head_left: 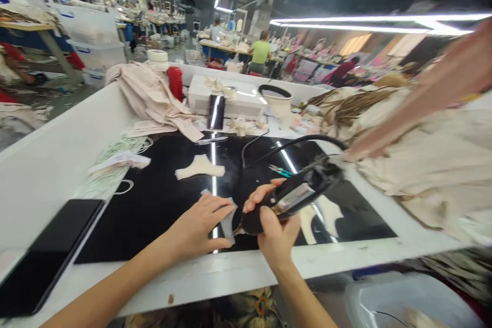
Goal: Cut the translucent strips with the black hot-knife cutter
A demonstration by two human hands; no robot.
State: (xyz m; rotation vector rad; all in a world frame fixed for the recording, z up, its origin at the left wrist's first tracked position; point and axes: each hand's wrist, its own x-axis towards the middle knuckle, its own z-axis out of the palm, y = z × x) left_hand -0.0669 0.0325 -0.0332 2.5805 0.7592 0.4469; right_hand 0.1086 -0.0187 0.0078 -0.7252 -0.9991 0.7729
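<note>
My right hand (279, 230) is wrapped round a black corded hand tool (295, 195) with a pale label plate on its side. The tool is tilted, and its narrow tip points down beside a small grey curved piece (227, 223) on the black mat (154, 215). My left hand (200, 223) lies over that piece, fingers and thumb spread apart and touching it. Part of the piece is hidden beneath the fingers. A cream fabric cutout (200, 166) lies farther back on the mat. To the right of the tool are two more cream pieces, one of them a curved cutout (330, 213).
A black phone (49, 251) lies at the left. Teal snips (282, 170) and the tool's cable (300, 139) are behind my hands. Pale cloth (149, 92) is heaped back left, more fabric (423, 164) at right. A white box (226, 95) stands at the back.
</note>
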